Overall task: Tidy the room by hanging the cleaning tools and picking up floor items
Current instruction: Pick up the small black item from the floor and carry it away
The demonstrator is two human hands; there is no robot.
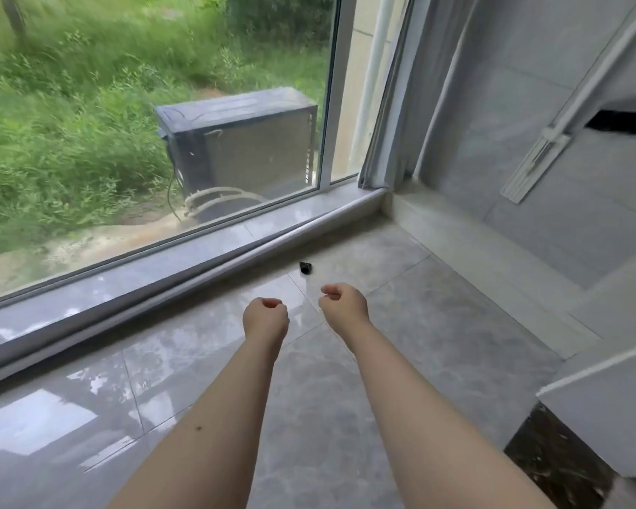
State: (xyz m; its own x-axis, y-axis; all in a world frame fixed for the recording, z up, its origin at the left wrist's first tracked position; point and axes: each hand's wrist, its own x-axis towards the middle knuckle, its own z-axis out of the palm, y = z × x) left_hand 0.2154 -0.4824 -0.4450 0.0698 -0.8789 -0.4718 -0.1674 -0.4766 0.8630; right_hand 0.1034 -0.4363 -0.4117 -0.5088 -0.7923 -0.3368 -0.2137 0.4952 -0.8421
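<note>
Black small item (pixel 305 268) on floor tile, axis unclear; both hands (pixel 266 317) (pixel 342 304) curled, empty.

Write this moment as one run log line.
left hand: curled, empty | right hand: curled, empty | small black item: on floor, untouched

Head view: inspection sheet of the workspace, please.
Surface: glossy grey tiled floor, reflective.
Job's things: small black object on the floor beside the window sill; white flat mop against the wall.
Clutter: nothing seen.
Hands: left hand and right hand both extended, fingers curled, holding nothing.
Cables: hoses coiled by the outdoor AC unit, outside the glass.
Surroundings: curtain in the corner, white cabinet at right.
</note>
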